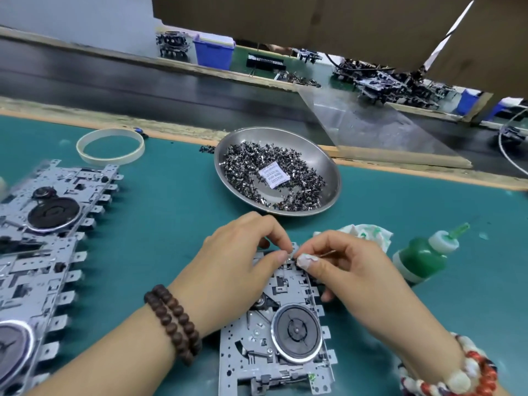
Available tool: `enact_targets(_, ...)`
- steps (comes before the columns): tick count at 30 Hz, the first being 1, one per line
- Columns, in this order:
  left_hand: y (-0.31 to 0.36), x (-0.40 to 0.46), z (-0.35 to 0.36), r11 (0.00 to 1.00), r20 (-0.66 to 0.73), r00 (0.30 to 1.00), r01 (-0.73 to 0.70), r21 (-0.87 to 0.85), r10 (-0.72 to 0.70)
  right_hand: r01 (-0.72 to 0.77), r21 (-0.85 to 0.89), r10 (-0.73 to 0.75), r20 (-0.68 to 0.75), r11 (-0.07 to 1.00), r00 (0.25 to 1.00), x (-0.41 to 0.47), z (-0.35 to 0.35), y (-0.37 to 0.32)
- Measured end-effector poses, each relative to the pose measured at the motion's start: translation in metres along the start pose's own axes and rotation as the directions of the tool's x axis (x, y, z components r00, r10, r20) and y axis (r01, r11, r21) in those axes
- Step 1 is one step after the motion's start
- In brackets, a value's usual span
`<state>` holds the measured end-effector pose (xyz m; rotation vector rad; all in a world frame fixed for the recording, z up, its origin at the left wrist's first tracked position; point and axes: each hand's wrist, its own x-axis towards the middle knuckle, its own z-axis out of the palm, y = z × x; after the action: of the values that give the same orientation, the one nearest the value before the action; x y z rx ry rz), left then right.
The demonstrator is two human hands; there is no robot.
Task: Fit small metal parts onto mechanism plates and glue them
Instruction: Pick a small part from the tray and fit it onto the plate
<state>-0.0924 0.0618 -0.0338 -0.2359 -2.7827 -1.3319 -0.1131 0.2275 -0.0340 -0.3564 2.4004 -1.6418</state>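
Note:
A grey metal mechanism plate with a round black flywheel lies on the teal mat in front of me. My left hand rests on the plate's far left corner, thumb and fingers pinched at its top edge. My right hand, with a taped fingertip, pinches a small metal part against that same edge and also holds a thin stick. A steel dish of several small metal parts sits just beyond. The green glue bottle lies tilted at the right.
Several more mechanism plates lie in a row at the left. A tape ring sits at the back left, a crumpled cloth behind my right hand. A dark conveyor belt runs beyond the mat's edge.

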Motion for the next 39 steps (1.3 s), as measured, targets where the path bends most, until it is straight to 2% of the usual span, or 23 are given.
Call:
enact_targets(12,-0.0007,-0.001,0.0028,1.0,0.022,1.0,0.011,-0.004,-0.011,-0.014,-0.089,0.014,-0.004,0.996,1.0,-0.0031,0.0014,-0.0014)
enact_targets(17,-0.0011,-0.001,0.0033,1.0,0.022,1.0,0.012,-0.006,-0.012,-0.027,-0.058,0.026,-0.018,0.998,0.999,-0.003,0.0016,-0.0025)
enact_targets(26,-0.0026,-0.0004,0.0046,1.0,0.025,1.0,0.003,0.007,-0.004,0.076,-0.266,-0.092,-0.048,0.961,0.995,-0.0069,0.0036,-0.0094)
enact_targets(39,-0.0033,-0.0003,0.006,1.0,-0.002,1.0,0.017,-0.009,-0.017,0.027,-0.134,-0.032,-0.038,0.991,0.999,-0.0032,0.0041,-0.006)
